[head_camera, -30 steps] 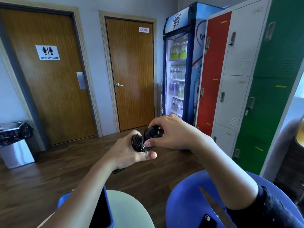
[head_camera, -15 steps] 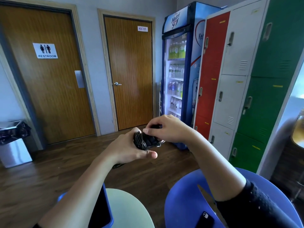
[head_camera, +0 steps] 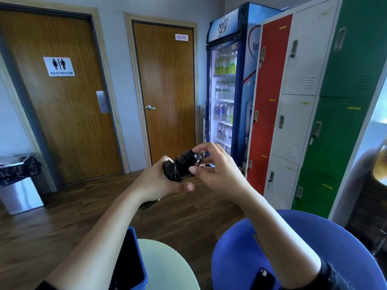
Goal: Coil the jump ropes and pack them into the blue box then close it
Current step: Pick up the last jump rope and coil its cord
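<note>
Coiled black jump rope is held in mid-air at chest ht, above the floor and fwd of the round table. L hand grips the coil, fingers wrapped round it, thumb lying flat; a short rope end hangs below the wrist. R hand has fingers curled over the black handle end, thumb alongside. Blue box stands open at the table's left edge, contents too dark to tell. Phone lies on the blue chair seat, near edge. Drinks fridge and lockers stand behind.
</note>
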{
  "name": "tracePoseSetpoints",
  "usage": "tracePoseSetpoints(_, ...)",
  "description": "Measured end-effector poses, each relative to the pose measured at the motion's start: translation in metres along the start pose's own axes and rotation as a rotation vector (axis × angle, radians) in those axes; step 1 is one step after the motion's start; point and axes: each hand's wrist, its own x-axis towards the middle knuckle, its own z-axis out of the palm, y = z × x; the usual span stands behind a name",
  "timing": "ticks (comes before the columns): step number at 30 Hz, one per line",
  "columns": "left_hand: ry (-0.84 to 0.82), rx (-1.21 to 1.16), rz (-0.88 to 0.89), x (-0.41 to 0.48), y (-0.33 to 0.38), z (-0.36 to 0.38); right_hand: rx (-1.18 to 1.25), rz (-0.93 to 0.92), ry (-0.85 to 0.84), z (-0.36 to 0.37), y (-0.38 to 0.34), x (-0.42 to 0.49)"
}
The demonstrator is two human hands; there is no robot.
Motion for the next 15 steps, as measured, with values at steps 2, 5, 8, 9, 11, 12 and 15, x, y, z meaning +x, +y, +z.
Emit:
tracePoseSetpoints(2,0.014,-0.034,-0.009,-0.001,0.0,-0.002,0.051,-0.095,0.042,-0.001,0.005,-0.009)
tracePoseSetpoints(5,0.011,-0.071,0.01,-0.003,0.0,-0.007,-0.06,-0.239,0.082,0.0,0.018,-0.021)
tracePoseSetpoints(8,-0.025,-0.084,0.041,-0.003,0.002,-0.009,-0.06,-0.271,0.064,0.003,0.023,-0.025)
tracePoseSetpoints(9,-0.033,-0.087,0.05,-0.003,0.003,-0.009,-0.067,-0.282,0.056,0.004,0.023,-0.025)
tracePoseSetpoints(11,-0.039,-0.089,0.08,-0.002,0.003,-0.007,-0.063,-0.289,0.083,0.008,0.023,-0.023)
tracePoseSetpoints(12,-0.033,-0.095,0.091,-0.002,0.005,-0.006,-0.046,-0.281,0.12,0.011,0.022,-0.022)
tracePoseSetpoints(15,-0.012,-0.137,0.126,-0.004,0.013,-0.004,0.05,-0.227,0.203,0.02,0.02,-0.022)
